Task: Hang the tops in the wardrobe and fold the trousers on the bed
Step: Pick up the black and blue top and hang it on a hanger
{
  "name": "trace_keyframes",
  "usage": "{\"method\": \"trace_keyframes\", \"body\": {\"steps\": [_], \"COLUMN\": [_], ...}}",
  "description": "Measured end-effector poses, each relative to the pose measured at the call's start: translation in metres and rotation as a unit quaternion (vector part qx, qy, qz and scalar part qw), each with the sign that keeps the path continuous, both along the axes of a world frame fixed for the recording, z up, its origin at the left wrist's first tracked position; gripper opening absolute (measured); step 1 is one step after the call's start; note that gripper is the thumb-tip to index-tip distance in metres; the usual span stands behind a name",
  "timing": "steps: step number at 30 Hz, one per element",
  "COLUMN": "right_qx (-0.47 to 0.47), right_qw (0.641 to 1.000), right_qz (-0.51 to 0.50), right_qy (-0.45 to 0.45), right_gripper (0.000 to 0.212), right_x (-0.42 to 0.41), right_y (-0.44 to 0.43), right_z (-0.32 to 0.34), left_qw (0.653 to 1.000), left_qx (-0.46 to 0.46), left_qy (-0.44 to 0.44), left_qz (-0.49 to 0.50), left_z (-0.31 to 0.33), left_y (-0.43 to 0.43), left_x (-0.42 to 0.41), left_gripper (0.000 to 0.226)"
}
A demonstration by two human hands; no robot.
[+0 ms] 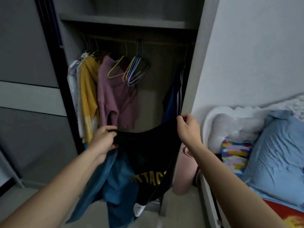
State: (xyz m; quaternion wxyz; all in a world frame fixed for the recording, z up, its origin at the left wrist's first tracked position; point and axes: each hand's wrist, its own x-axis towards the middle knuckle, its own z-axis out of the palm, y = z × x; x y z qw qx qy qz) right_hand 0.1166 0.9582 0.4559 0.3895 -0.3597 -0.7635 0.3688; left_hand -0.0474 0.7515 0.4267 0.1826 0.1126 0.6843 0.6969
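Before the open wardrobe [194, 66]: yellow top [88, 89] and pink top [115, 99] hang at left. Left hand [102, 142] clenches 1 edge of black top [148, 155], blue trousers [115, 183] draped below. Right hand [187, 127] pinches the other edge. Bed [276, 158] at right.

I hold a black top [148, 155] with yellow lettering stretched between my left hand [103, 140] and right hand [187, 127], facing the open wardrobe [128, 22]. A blue garment [115, 178] hangs from my left hand beneath it. Inside the wardrobe, a yellow top [88, 89], a pink top [113, 99] and empty hangers [133, 69] hang on the rail.
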Motion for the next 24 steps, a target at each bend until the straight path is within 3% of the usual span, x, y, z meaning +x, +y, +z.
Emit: {"method": "trace_keyframes", "body": {"steps": [3,9,12,14,16,19,24], "right_qx": [-0.02,-0.101,-0.074,-0.067,-0.052,-0.029,0.004], "right_qw": [0.999,0.986,0.99,0.991,0.992,0.994,0.997], "right_qz": [0.028,0.128,0.116,0.112,0.113,0.102,0.067], "right_qy": [-0.024,-0.031,0.006,0.021,0.017,0.013,-0.038], "right_gripper": [0.019,0.033,0.02,0.017,0.022,0.028,0.051], "right_x": [-0.047,-0.164,-0.236,-0.285,-0.331,-0.395,-0.477], "right_y": [0.003,0.036,0.073,0.099,0.123,0.153,0.18], "right_z": [-0.001,0.0,0.011,0.023,0.034,0.051,0.066], "left_qw": [0.999,0.995,0.994,0.993,0.989,0.979,0.957], "left_qx": [0.042,0.022,0.01,-0.027,-0.071,-0.129,-0.152], "left_qy": [-0.021,0.061,0.061,0.085,0.115,0.154,0.245], "left_qz": [0.021,0.075,0.085,0.077,0.067,0.027,-0.042], "left_z": [0.013,0.026,0.021,0.02,0.021,0.025,0.032], "left_y": [0.008,0.045,0.065,0.08,0.094,0.116,0.148], "left_x": [-0.03,-0.108,-0.16,-0.195,-0.229,-0.275,-0.334], "left_gripper": [0.024,0.019,0.01,0.026,0.037,0.017,0.036]}}
